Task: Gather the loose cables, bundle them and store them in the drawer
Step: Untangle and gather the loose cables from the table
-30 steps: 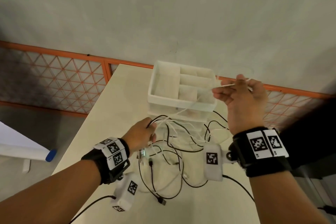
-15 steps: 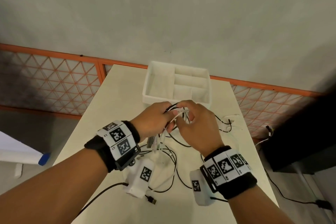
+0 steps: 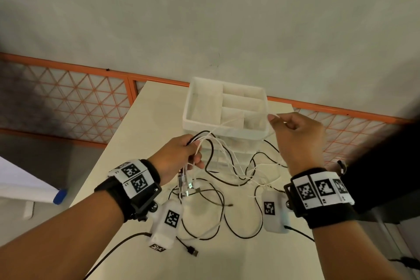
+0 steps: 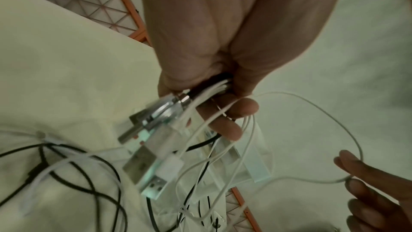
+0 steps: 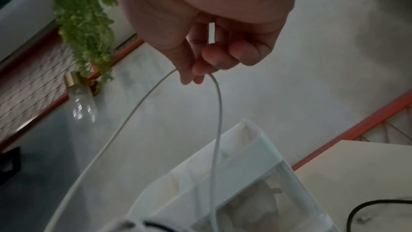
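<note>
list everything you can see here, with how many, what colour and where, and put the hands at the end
White cables: several, white, gathered in the left hand, one loop pulled out by the right.
Black cables: several, black, tangled on the table.
USB plugs: several, silver and white, hanging below the left hand.
Drawer organiser: one, white, far end of table.
Table: one, cream.
Plant: one, green, beyond the railing.
Left hand: grips the cable ends.
Right hand: pinches a white cable loop.

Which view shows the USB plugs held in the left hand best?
The left wrist view: the USB plugs hang close and large below the left hand. The head view shows them small beneath the fist; the right wrist view misses them.
</note>
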Motion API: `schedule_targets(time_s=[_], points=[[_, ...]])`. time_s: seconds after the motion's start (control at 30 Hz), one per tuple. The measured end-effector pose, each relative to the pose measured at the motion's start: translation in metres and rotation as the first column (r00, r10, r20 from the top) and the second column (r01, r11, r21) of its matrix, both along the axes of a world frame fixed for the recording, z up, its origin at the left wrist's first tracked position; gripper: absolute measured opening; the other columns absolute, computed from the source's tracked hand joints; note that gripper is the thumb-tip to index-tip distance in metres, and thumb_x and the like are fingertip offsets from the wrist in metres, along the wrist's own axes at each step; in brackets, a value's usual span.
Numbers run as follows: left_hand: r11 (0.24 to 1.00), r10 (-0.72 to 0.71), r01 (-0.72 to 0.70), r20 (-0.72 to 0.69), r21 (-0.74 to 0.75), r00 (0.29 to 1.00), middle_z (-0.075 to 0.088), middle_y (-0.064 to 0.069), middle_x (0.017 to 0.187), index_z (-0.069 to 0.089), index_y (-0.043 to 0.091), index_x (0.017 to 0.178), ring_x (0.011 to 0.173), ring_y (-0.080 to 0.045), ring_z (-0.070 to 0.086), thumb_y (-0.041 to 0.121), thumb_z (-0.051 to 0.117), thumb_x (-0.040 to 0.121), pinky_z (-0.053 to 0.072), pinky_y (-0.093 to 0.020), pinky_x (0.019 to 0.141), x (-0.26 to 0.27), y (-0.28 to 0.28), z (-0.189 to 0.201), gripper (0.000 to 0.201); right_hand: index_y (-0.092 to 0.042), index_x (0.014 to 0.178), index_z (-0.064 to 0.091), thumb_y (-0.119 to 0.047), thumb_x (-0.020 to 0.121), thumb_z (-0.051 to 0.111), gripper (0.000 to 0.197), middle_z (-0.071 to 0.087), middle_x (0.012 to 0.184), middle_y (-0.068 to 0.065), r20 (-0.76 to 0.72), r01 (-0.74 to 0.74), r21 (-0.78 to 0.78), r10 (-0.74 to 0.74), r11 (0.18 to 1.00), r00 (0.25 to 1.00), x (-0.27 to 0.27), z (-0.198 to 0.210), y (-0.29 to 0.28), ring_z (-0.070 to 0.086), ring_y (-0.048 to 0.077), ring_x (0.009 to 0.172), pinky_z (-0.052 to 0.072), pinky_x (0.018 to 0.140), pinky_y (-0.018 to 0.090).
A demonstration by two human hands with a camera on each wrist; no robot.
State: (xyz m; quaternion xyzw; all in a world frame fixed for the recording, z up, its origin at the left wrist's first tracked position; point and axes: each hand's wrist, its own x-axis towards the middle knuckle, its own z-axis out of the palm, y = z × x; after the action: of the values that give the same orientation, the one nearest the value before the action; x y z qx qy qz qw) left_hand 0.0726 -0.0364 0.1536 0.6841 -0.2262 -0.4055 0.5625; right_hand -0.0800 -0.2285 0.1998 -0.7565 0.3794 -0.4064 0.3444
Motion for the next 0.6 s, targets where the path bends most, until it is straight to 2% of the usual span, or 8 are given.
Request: schedule_targets(time_s=[0.1, 0.17, 0.2, 0.3, 0.37, 0.4, 0.5, 0.6], points=[[0.999, 0.007, -0.012, -0.104, -0.05, 0.995, 0.052, -0.006, 0.063, 0.05, 0.007, 0.089, 0.06, -0.024, 0.055, 0.016, 0.042, 0.104, 0.05, -0.029, 0.06, -0.001, 0.002, -0.001, 0.02, -0.026, 0.079, 0.074, -0.033, 0.086, 0.076, 0.01, 0.056, 0.052, -0.013, 0.024, 0.033, -0.009, -0.033, 0.999, 0.999, -0.003, 0.004, -0.004, 0.05, -0.004, 0.043, 0.035, 0.052, 0.02], [0.999, 0.017, -0.022, -0.102, -0.049, 0.995, 0.051, -0.005, 0.062, 0.051, 0.006, 0.092, 0.054, -0.021, 0.052, 0.015, 0.041, 0.104, 0.048, -0.032, 0.06, -0.002, 0.002, -0.002, 0.018, -0.027, 0.075, 0.071, -0.035, 0.086, 0.074, 0.014, 0.056, 0.053, -0.012, -0.039, 0.028, -0.021, -0.029, 0.999, 0.999, -0.002, 0.0, -0.007, 0.051, -0.002, 0.043, 0.037, 0.053, 0.021], [0.998, 0.027, -0.032, -0.106, -0.052, 0.994, 0.049, -0.004, 0.061, 0.051, 0.006, 0.093, 0.051, -0.019, 0.049, 0.014, 0.041, 0.104, 0.046, -0.032, 0.059, -0.003, 0.002, -0.001, 0.017, -0.028, 0.071, 0.068, -0.037, 0.086, 0.073, 0.018, 0.06, 0.055, -0.012, -0.101, 0.024, -0.007, -0.024, 1.0, 0.995, -0.002, -0.007, -0.01, 0.056, 0.0, 0.048, 0.042, 0.056, 0.022], [0.993, 0.083, -0.093, -0.129, -0.07, 0.988, 0.037, 0.001, 0.059, 0.053, 0.007, 0.09, 0.045, -0.011, 0.032, 0.019, 0.044, 0.103, 0.035, -0.026, 0.047, 0.002, 0.002, 0.004, 0.02, -0.027, 0.065, 0.066, -0.046, 0.081, 0.069, 0.025, 0.071, 0.065, -0.005, -0.302, 0.096, 0.125, -0.055, 0.987, 0.952, -0.006, -0.045, -0.032, 0.07, 0.024, 0.07, 0.059, 0.072, 0.039], [0.993, 0.089, -0.095, -0.079, -0.074, 0.993, 0.032, 0.005, 0.056, 0.058, 0.007, 0.088, 0.046, -0.01, 0.026, 0.031, 0.048, 0.101, 0.029, -0.023, 0.043, 0.006, 0.004, 0.011, 0.029, -0.027, 0.068, 0.069, -0.049, 0.076, 0.066, 0.024, 0.075, 0.071, 0.0, -0.422, 0.144, 0.257, -0.023, 0.956, 0.906, -0.013, -0.064, -0.043, 0.071, 0.029, 0.074, 0.061, 0.077, 0.046], [0.995, 0.075, -0.077, -0.032, -0.06, 0.997, 0.031, 0.007, 0.054, 0.061, 0.006, 0.086, 0.046, -0.01, 0.024, 0.037, 0.051, 0.1, 0.027, -0.023, 0.042, 0.007, 0.005, 0.014, 0.034, -0.026, 0.07, 0.07, -0.046, 0.078, 0.066, 0.023, 0.076, 0.073, 0.002, -0.453, 0.142, 0.305, 0.012, 0.942, 0.891, -0.016, -0.067, -0.046, 0.07, 0.028, 0.071, 0.061, 0.076, 0.045], [0.999, -0.002, -0.003, 0.147, 0.037, 0.989, 0.03, 0.007, 0.053, 0.069, 0.006, 0.085, 0.047, -0.011, 0.023, 0.044, 0.056, 0.095, 0.026, -0.024, 0.045, 0.009, 0.005, 0.016, 0.042, -0.021, 0.091, 0.072, -0.026, 0.091, 0.062, 0.011, 0.076, 0.08, 0.002, -0.305, 0.102, 0.333, 0.005, 0.937, 0.952, -0.017, -0.051, -0.05, 0.065, 0.018, 0.06, 0.051, 0.055, 0.031], [0.989, -0.091, 0.054, 0.289, 0.135, 0.953, 0.034, 0.003, 0.054, 0.063, 0.012, 0.073, 0.048, -0.014, 0.029, 0.043, 0.053, 0.097, 0.029, -0.025, 0.048, 0.007, 0.003, 0.011, 0.04, -0.03, 0.089, 0.066, -0.015, 0.094, 0.055, 0.018, 0.073, 0.095, -0.007, -0.012, 0.001, 0.176, 0.001, 0.984, 1.0, -0.013, -0.012, -0.049, 0.067, 0.011, 0.061, 0.052, 0.06, 0.032]])
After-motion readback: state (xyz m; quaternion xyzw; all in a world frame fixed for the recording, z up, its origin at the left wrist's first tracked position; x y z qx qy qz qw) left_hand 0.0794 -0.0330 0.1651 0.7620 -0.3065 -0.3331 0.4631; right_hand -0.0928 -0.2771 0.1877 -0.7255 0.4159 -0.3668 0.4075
